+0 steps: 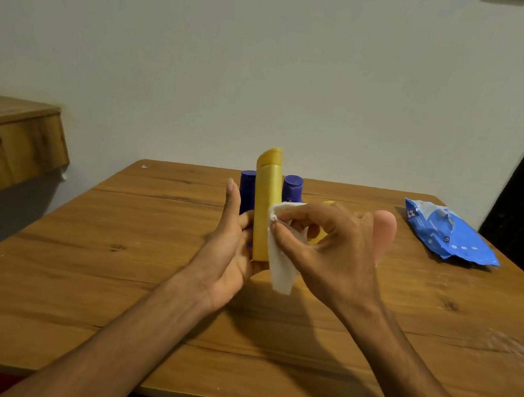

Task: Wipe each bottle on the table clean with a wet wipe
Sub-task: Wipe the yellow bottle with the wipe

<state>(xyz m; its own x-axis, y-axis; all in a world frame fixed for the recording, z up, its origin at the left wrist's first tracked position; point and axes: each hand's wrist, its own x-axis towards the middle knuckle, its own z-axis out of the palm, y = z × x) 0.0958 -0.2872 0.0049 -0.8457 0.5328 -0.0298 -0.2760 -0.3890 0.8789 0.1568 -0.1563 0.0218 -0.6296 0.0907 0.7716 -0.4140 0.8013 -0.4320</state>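
Observation:
My left hand (233, 248) holds a tall yellow bottle (266, 199) upright above the middle of the wooden table (77, 256). My right hand (331, 245) pinches a white wet wipe (281, 268) against the bottle's right side. Behind the yellow bottle stand two dark blue bottles (292, 187), partly hidden. A second yellow bottle (326, 204) and a pink bottle (384, 229) peek out behind my right hand.
A blue pack of wet wipes (447, 236) lies at the table's far right, its top torn open. A wooden shelf (3, 135) juts from the wall on the left. A dark doorway stands at the right edge.

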